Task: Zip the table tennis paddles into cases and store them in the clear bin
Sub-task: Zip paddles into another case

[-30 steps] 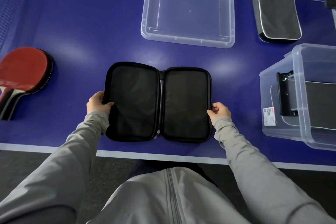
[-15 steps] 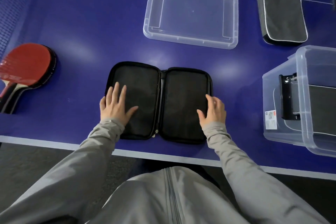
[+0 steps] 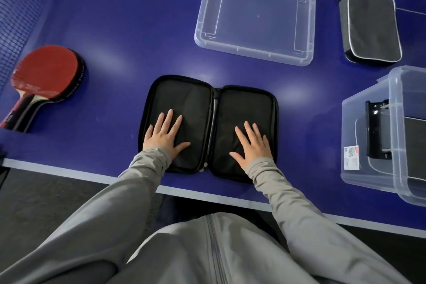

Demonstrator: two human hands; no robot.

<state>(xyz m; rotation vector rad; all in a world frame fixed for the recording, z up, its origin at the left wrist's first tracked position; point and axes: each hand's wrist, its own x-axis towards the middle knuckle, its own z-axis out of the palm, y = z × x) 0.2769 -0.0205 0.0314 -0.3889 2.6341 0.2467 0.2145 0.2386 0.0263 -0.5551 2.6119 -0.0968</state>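
Observation:
A black paddle case (image 3: 208,104) lies unzipped and spread flat near the table's front edge. My left hand (image 3: 163,137) presses flat on its left half, fingers straight. My right hand (image 3: 252,143) presses flat on its right half in the same way. A red-faced paddle (image 3: 45,71) lies at the far left, stacked on a second paddle, handles pointing toward me. The clear bin (image 3: 371,131) stands at the right with a dark zipped case inside. Another zipped grey case (image 3: 371,25) lies at the back right.
The bin's clear lid (image 3: 255,18) lies upside down on the blue table (image 3: 119,30) behind the open case. The net (image 3: 20,7) runs along the left side. The table's white front edge passes just below my wrists.
Both hands left the case's outer edges and moved inward onto its two halves, now lying flat with fingers spread. The case stays open in place.

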